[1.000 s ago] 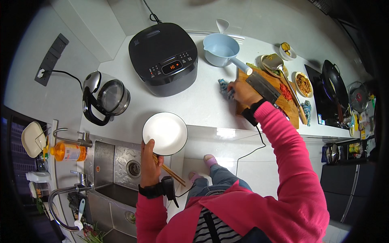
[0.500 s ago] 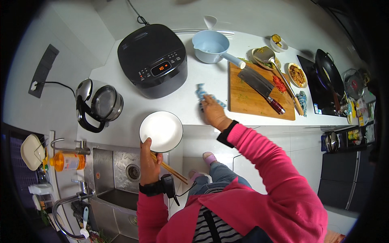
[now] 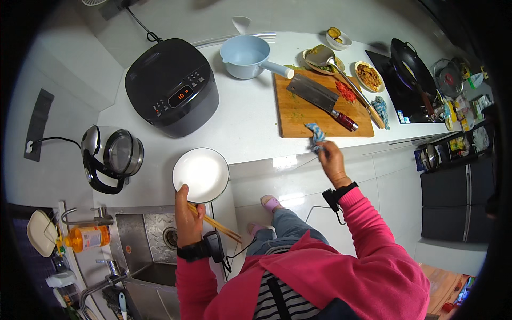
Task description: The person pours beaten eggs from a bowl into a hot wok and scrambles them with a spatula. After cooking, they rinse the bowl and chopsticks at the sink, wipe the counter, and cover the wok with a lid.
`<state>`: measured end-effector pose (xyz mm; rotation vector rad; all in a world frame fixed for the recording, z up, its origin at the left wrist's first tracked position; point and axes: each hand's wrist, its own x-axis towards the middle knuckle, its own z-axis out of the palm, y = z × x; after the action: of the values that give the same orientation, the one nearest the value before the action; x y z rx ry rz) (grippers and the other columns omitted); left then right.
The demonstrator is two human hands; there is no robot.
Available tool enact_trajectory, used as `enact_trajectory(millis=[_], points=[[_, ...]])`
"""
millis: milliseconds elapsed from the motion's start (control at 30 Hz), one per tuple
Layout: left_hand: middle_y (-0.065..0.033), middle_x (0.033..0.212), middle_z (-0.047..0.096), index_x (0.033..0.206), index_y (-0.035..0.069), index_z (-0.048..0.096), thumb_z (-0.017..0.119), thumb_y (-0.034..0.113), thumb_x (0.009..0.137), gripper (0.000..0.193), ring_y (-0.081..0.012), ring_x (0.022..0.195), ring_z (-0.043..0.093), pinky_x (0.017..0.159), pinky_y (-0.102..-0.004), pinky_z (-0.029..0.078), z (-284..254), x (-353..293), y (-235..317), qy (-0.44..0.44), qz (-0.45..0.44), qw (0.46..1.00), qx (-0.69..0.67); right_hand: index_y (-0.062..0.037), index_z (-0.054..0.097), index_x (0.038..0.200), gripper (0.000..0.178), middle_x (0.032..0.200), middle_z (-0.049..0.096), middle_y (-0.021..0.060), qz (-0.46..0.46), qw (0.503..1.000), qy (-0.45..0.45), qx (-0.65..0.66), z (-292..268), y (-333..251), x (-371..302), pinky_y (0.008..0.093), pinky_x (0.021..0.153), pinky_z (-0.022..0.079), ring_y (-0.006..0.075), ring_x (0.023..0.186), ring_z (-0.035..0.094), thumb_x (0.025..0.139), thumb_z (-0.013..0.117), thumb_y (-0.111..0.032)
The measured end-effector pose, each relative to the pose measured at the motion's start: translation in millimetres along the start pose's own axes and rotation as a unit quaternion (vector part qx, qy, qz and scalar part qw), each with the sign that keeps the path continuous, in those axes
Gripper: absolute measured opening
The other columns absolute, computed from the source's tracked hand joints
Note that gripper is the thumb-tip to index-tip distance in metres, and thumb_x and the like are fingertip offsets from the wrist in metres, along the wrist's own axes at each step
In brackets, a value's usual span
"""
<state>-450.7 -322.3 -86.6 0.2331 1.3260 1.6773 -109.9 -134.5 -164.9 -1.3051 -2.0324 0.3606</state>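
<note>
My left hand point(image 3: 189, 220) grips a white bowl point(image 3: 200, 173) by its near rim, thumb on the edge. A pair of wooden chopsticks point(image 3: 222, 227) is held under the bowl in the same hand. My right hand point(image 3: 333, 161) pinches a blue and white patterned cloth point(image 3: 316, 133), which hangs up over the front edge of the wooden cutting board point(image 3: 298, 127). On the board lie a cleaver point(image 3: 316, 94) with a dark red handle and a heap of chopped red pepper point(image 3: 345, 92).
A black rice cooker point(image 3: 173, 88), a light blue saucepan point(image 3: 245, 55) and an electric kettle point(image 3: 114, 154) stand on the counter. The sink point(image 3: 133, 234) is at left. Beyond the board are a spatula point(image 3: 354, 85), a plate of food point(image 3: 369, 76) and a wok point(image 3: 410, 64) on the hob.
My right hand has lifted the cloth off the counter and moved right, to the board's front edge. My left hand still holds the bowl and chopsticks. The whole view has shifted slightly.
</note>
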Motion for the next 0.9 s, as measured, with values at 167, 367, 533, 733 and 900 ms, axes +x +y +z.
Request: enact_trajectory(millis=[167,367,533,733,900], points=[[-0.0024,0.071,0.057,0.09,0.009,0.051,0.061,0.036,0.086,0.029,-0.0099,0.042,0.041,0.039,-0.0211,0.031,12.8,7.1,-6.2,0.013,-0.063,0.996,-0.054,-0.0065,0.066,0.095,0.023,0.095,0.063,0.0154,-0.071,0.996,-0.051,0.012,62.4,-37.7,1.3,0.0405,0.078,0.049,0.0341,0.089,0.06,0.073,0.064,0.0],[-0.0025,0.069,0.056,0.089,0.009,0.051,0.06,0.038,0.085,0.031,-0.0098,0.042,0.041,0.039,-0.0215,0.03,14.7,4.1,-5.4,-0.016,-0.043,0.997,-0.054,-0.0032,0.062,0.107,0.03,0.105,0.059,0.021,-0.062,0.995,-0.049,0.068,98.8,-81.8,51.2,0.0406,0.08,0.048,0.0397,0.094,0.057,0.077,0.06,-0.001],[-0.0029,0.07,0.058,0.091,0.009,0.052,0.058,0.039,0.087,0.031,-0.01,0.043,0.042,0.039,-0.0219,0.031,-8.2,0.9,-0.3,0.038,-0.038,0.996,-0.067,0.0058,0.052,0.119,0.039,0.122,0.049,0.0259,-0.141,0.934,-0.134,-0.3,121.6,-78.0,54.8,0.0409,0.099,0.038,0.0404,0.115,0.046,0.081,0.05,-0.001],[-0.0031,0.068,0.057,0.092,0.009,0.052,0.057,0.04,0.087,0.031,-0.0108,0.044,0.043,0.039,-0.0228,0.031,-18.3,6.2,5.3,0.055,-0.046,0.994,-0.083,0.0028,0.049,0.125,0.048,0.129,0.045,0.0278,-0.033,0.984,-0.159,0.076,137.6,-89.0,60.4,0.0402,0.102,0.037,0.0417,0.121,0.043,0.077,0.048,0.006],[-0.0027,0.064,0.054,0.094,0.007,0.052,0.056,0.038,0.088,0.033,-0.0104,0.043,0.041,0.039,-0.0223,0.03,-26.9,1.8,16.6,0.088,-0.014,0.991,-0.101,0.0055,0.05,0.122,0.05,0.128,0.044,0.0275,-0.09,0.984,-0.155,-0.009,111.1,-72.5,60.7,0.0416,0.102,0.036,0.0431,0.12,0.042,0.073,0.049,0.009]])
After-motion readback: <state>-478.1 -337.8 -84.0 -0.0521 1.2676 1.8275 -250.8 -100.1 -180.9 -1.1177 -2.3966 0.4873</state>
